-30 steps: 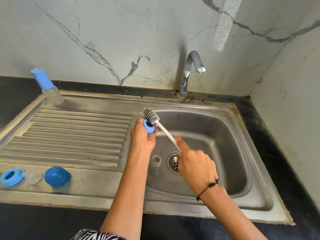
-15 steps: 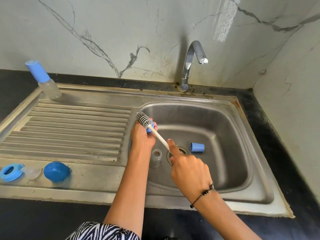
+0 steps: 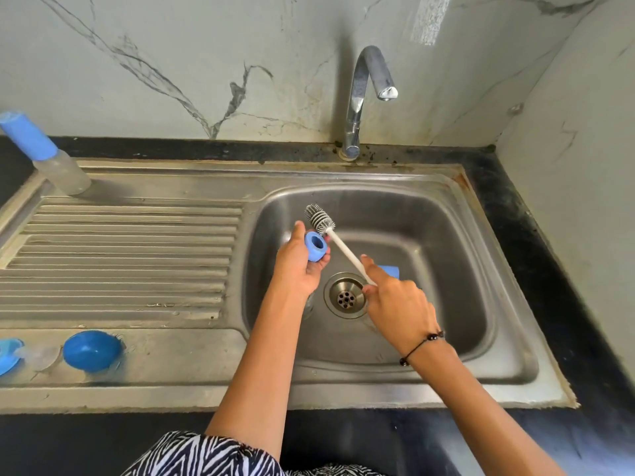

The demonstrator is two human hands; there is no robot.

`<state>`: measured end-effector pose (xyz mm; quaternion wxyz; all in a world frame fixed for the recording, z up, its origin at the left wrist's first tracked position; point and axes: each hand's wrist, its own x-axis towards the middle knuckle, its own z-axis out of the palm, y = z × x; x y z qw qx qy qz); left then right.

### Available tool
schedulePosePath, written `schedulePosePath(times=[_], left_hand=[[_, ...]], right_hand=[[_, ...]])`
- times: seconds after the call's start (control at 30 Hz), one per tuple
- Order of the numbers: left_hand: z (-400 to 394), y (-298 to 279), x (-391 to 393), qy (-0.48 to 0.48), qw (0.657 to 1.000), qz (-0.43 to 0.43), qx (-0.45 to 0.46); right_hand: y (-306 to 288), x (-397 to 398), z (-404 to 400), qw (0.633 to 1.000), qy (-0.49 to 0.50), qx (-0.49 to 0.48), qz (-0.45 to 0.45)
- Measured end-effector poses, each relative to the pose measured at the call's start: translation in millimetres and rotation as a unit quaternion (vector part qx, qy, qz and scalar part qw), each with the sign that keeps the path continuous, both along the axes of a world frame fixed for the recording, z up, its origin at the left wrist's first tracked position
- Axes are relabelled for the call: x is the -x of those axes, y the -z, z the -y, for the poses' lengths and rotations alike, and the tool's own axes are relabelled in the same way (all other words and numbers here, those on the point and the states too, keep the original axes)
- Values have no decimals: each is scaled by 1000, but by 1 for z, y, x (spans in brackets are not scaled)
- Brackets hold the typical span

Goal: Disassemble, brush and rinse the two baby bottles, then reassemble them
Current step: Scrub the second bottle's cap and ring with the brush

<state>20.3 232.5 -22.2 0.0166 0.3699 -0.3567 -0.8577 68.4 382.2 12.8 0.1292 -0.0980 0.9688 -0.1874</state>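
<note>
The steel sink (image 3: 508,369) is noted below both grips, its tap (image 3: 369,94) standing beyond them and shown dry at the spout. An assembled bottle (image 3: 51,156) with blue cap is observed upright at the far corner of the drainboard, well to the left of the grips; it is judged not yet dismantled. A blue dome cap (image 3: 92,351) and a blue collar ring (image 3: 7,355), with a clear teat between them, are seen laid on the near ledge, well left of the grips. A bottle brush (image 3: 330,235) is held in the right hand (image 3: 398,307), fingers curled about the handle and forefinger laid along it; the bristle head stands just beyond the left hand (image 3: 299,266). A blue ring (image 3: 315,246) is pinched in the left hand, open end toward the camera, the brush outside it. A further blue piece (image 3: 390,270) lies in the basin just behind the right hand. Brushing of small parts is judged in hand; rinsing, the second bottle and reassembly are judged outstanding.
</note>
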Motion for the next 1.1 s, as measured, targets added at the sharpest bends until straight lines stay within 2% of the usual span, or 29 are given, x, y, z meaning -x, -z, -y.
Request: schedulePosePath(times=[0.13,0.23,0.3,0.37,0.4,0.5,0.67,0.87,1.1], left_hand=[[-10,7,-1,103,994,6,34],[-23,25,-5,214,962,70,154],[-32,39,-5,305,902,105,287],[-37,53,-5,418,802,112,411],[-40,61,-4,468,757,116,442],[-43,81,2,568,659,136,474],[-47,109,4,646,542,143,518],[-48,125,1,693,460,94,547],[-60,132,-3,715,401,74,568]], right_hand=[[5,14,-18,1000,15,17,20],[11,27,-29,998,27,-17,49],[17,33,-35,997,28,-41,66],[25,35,-39,995,29,-55,74],[29,36,-42,994,30,-59,82],[37,40,-49,992,41,-59,102],[44,41,-52,990,39,-63,122],[49,40,-55,988,23,-69,133],[51,45,-61,987,27,-70,142]])
